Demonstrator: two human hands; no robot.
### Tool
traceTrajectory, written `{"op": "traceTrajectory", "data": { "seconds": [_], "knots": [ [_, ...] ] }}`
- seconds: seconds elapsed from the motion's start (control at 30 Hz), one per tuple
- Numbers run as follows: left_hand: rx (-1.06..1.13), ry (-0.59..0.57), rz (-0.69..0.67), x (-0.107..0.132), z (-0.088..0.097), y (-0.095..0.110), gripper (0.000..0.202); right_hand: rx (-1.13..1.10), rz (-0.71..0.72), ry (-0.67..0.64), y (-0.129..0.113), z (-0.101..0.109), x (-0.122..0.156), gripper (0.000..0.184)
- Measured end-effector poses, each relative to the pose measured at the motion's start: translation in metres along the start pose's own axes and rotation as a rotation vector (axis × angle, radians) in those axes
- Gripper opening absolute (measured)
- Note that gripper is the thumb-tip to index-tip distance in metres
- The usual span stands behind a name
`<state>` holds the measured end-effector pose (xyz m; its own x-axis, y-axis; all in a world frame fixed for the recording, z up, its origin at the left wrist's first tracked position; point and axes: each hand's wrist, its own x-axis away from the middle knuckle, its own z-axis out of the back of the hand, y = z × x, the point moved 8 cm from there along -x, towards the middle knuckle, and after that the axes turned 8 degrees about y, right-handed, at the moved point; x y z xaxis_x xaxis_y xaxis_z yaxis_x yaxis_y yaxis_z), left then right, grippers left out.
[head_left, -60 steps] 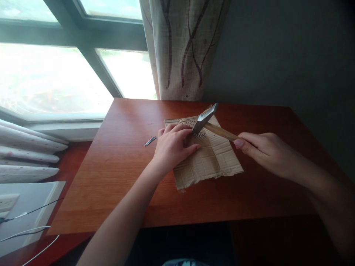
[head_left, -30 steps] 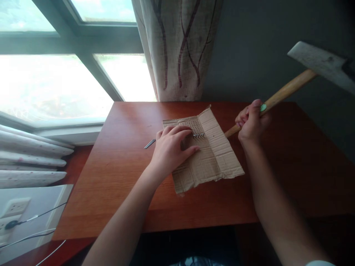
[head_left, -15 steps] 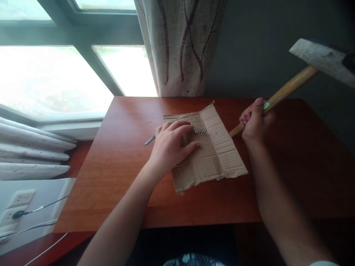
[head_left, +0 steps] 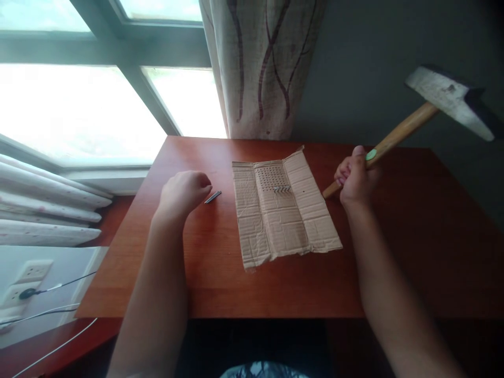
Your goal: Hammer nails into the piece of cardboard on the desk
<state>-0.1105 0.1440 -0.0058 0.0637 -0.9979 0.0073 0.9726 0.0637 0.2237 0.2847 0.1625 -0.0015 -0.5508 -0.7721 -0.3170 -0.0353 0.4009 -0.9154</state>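
A flattened piece of cardboard lies on the red-brown table, with a grid of small holes and a short row of nails stuck in its upper middle. My right hand is closed round the wooden handle of a hammer, whose grey metal head is raised high at the right. My left hand hovers left of the cardboard, fingers curled, its fingertips right beside a couple of loose nails on the table. Whether it touches them is unclear.
A patterned curtain hangs behind the table, with a bright window at the left and a dark wall at the right. Lower left there is a wall socket with a plug and thin cables.
My left hand has left the cardboard and moved left to the loose nails. The hammer, down at the nails two seconds ago, was lifted and stays raised at the right.
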Motion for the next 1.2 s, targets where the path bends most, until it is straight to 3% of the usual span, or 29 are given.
{"op": "traceTrajectory", "data": {
  "seconds": [0.2,0.93,1.07,1.13,1.2],
  "knots": [
    [-0.184,-0.127,0.018,0.005,-0.01,0.01,0.022,0.028,0.024,-0.021,-0.003,-0.001,0.003,0.064],
    [-0.27,-0.126,0.013,0.001,-0.021,0.01,0.028,0.044,0.03,-0.021,-0.002,0.0,0.004,0.063],
    [-0.229,-0.008,0.026,-0.002,-0.014,0.008,0.022,0.018,0.029,-0.021,-0.001,0.0,0.003,0.063],
    [-0.138,0.161,0.021,-0.002,0.0,0.012,0.015,0.015,0.023,-0.019,-0.001,0.001,0.003,0.063],
    [0.09,0.356,-0.038,0.003,0.018,0.023,0.012,0.014,0.014,-0.015,-0.001,0.001,0.003,0.063]
  ]
}}
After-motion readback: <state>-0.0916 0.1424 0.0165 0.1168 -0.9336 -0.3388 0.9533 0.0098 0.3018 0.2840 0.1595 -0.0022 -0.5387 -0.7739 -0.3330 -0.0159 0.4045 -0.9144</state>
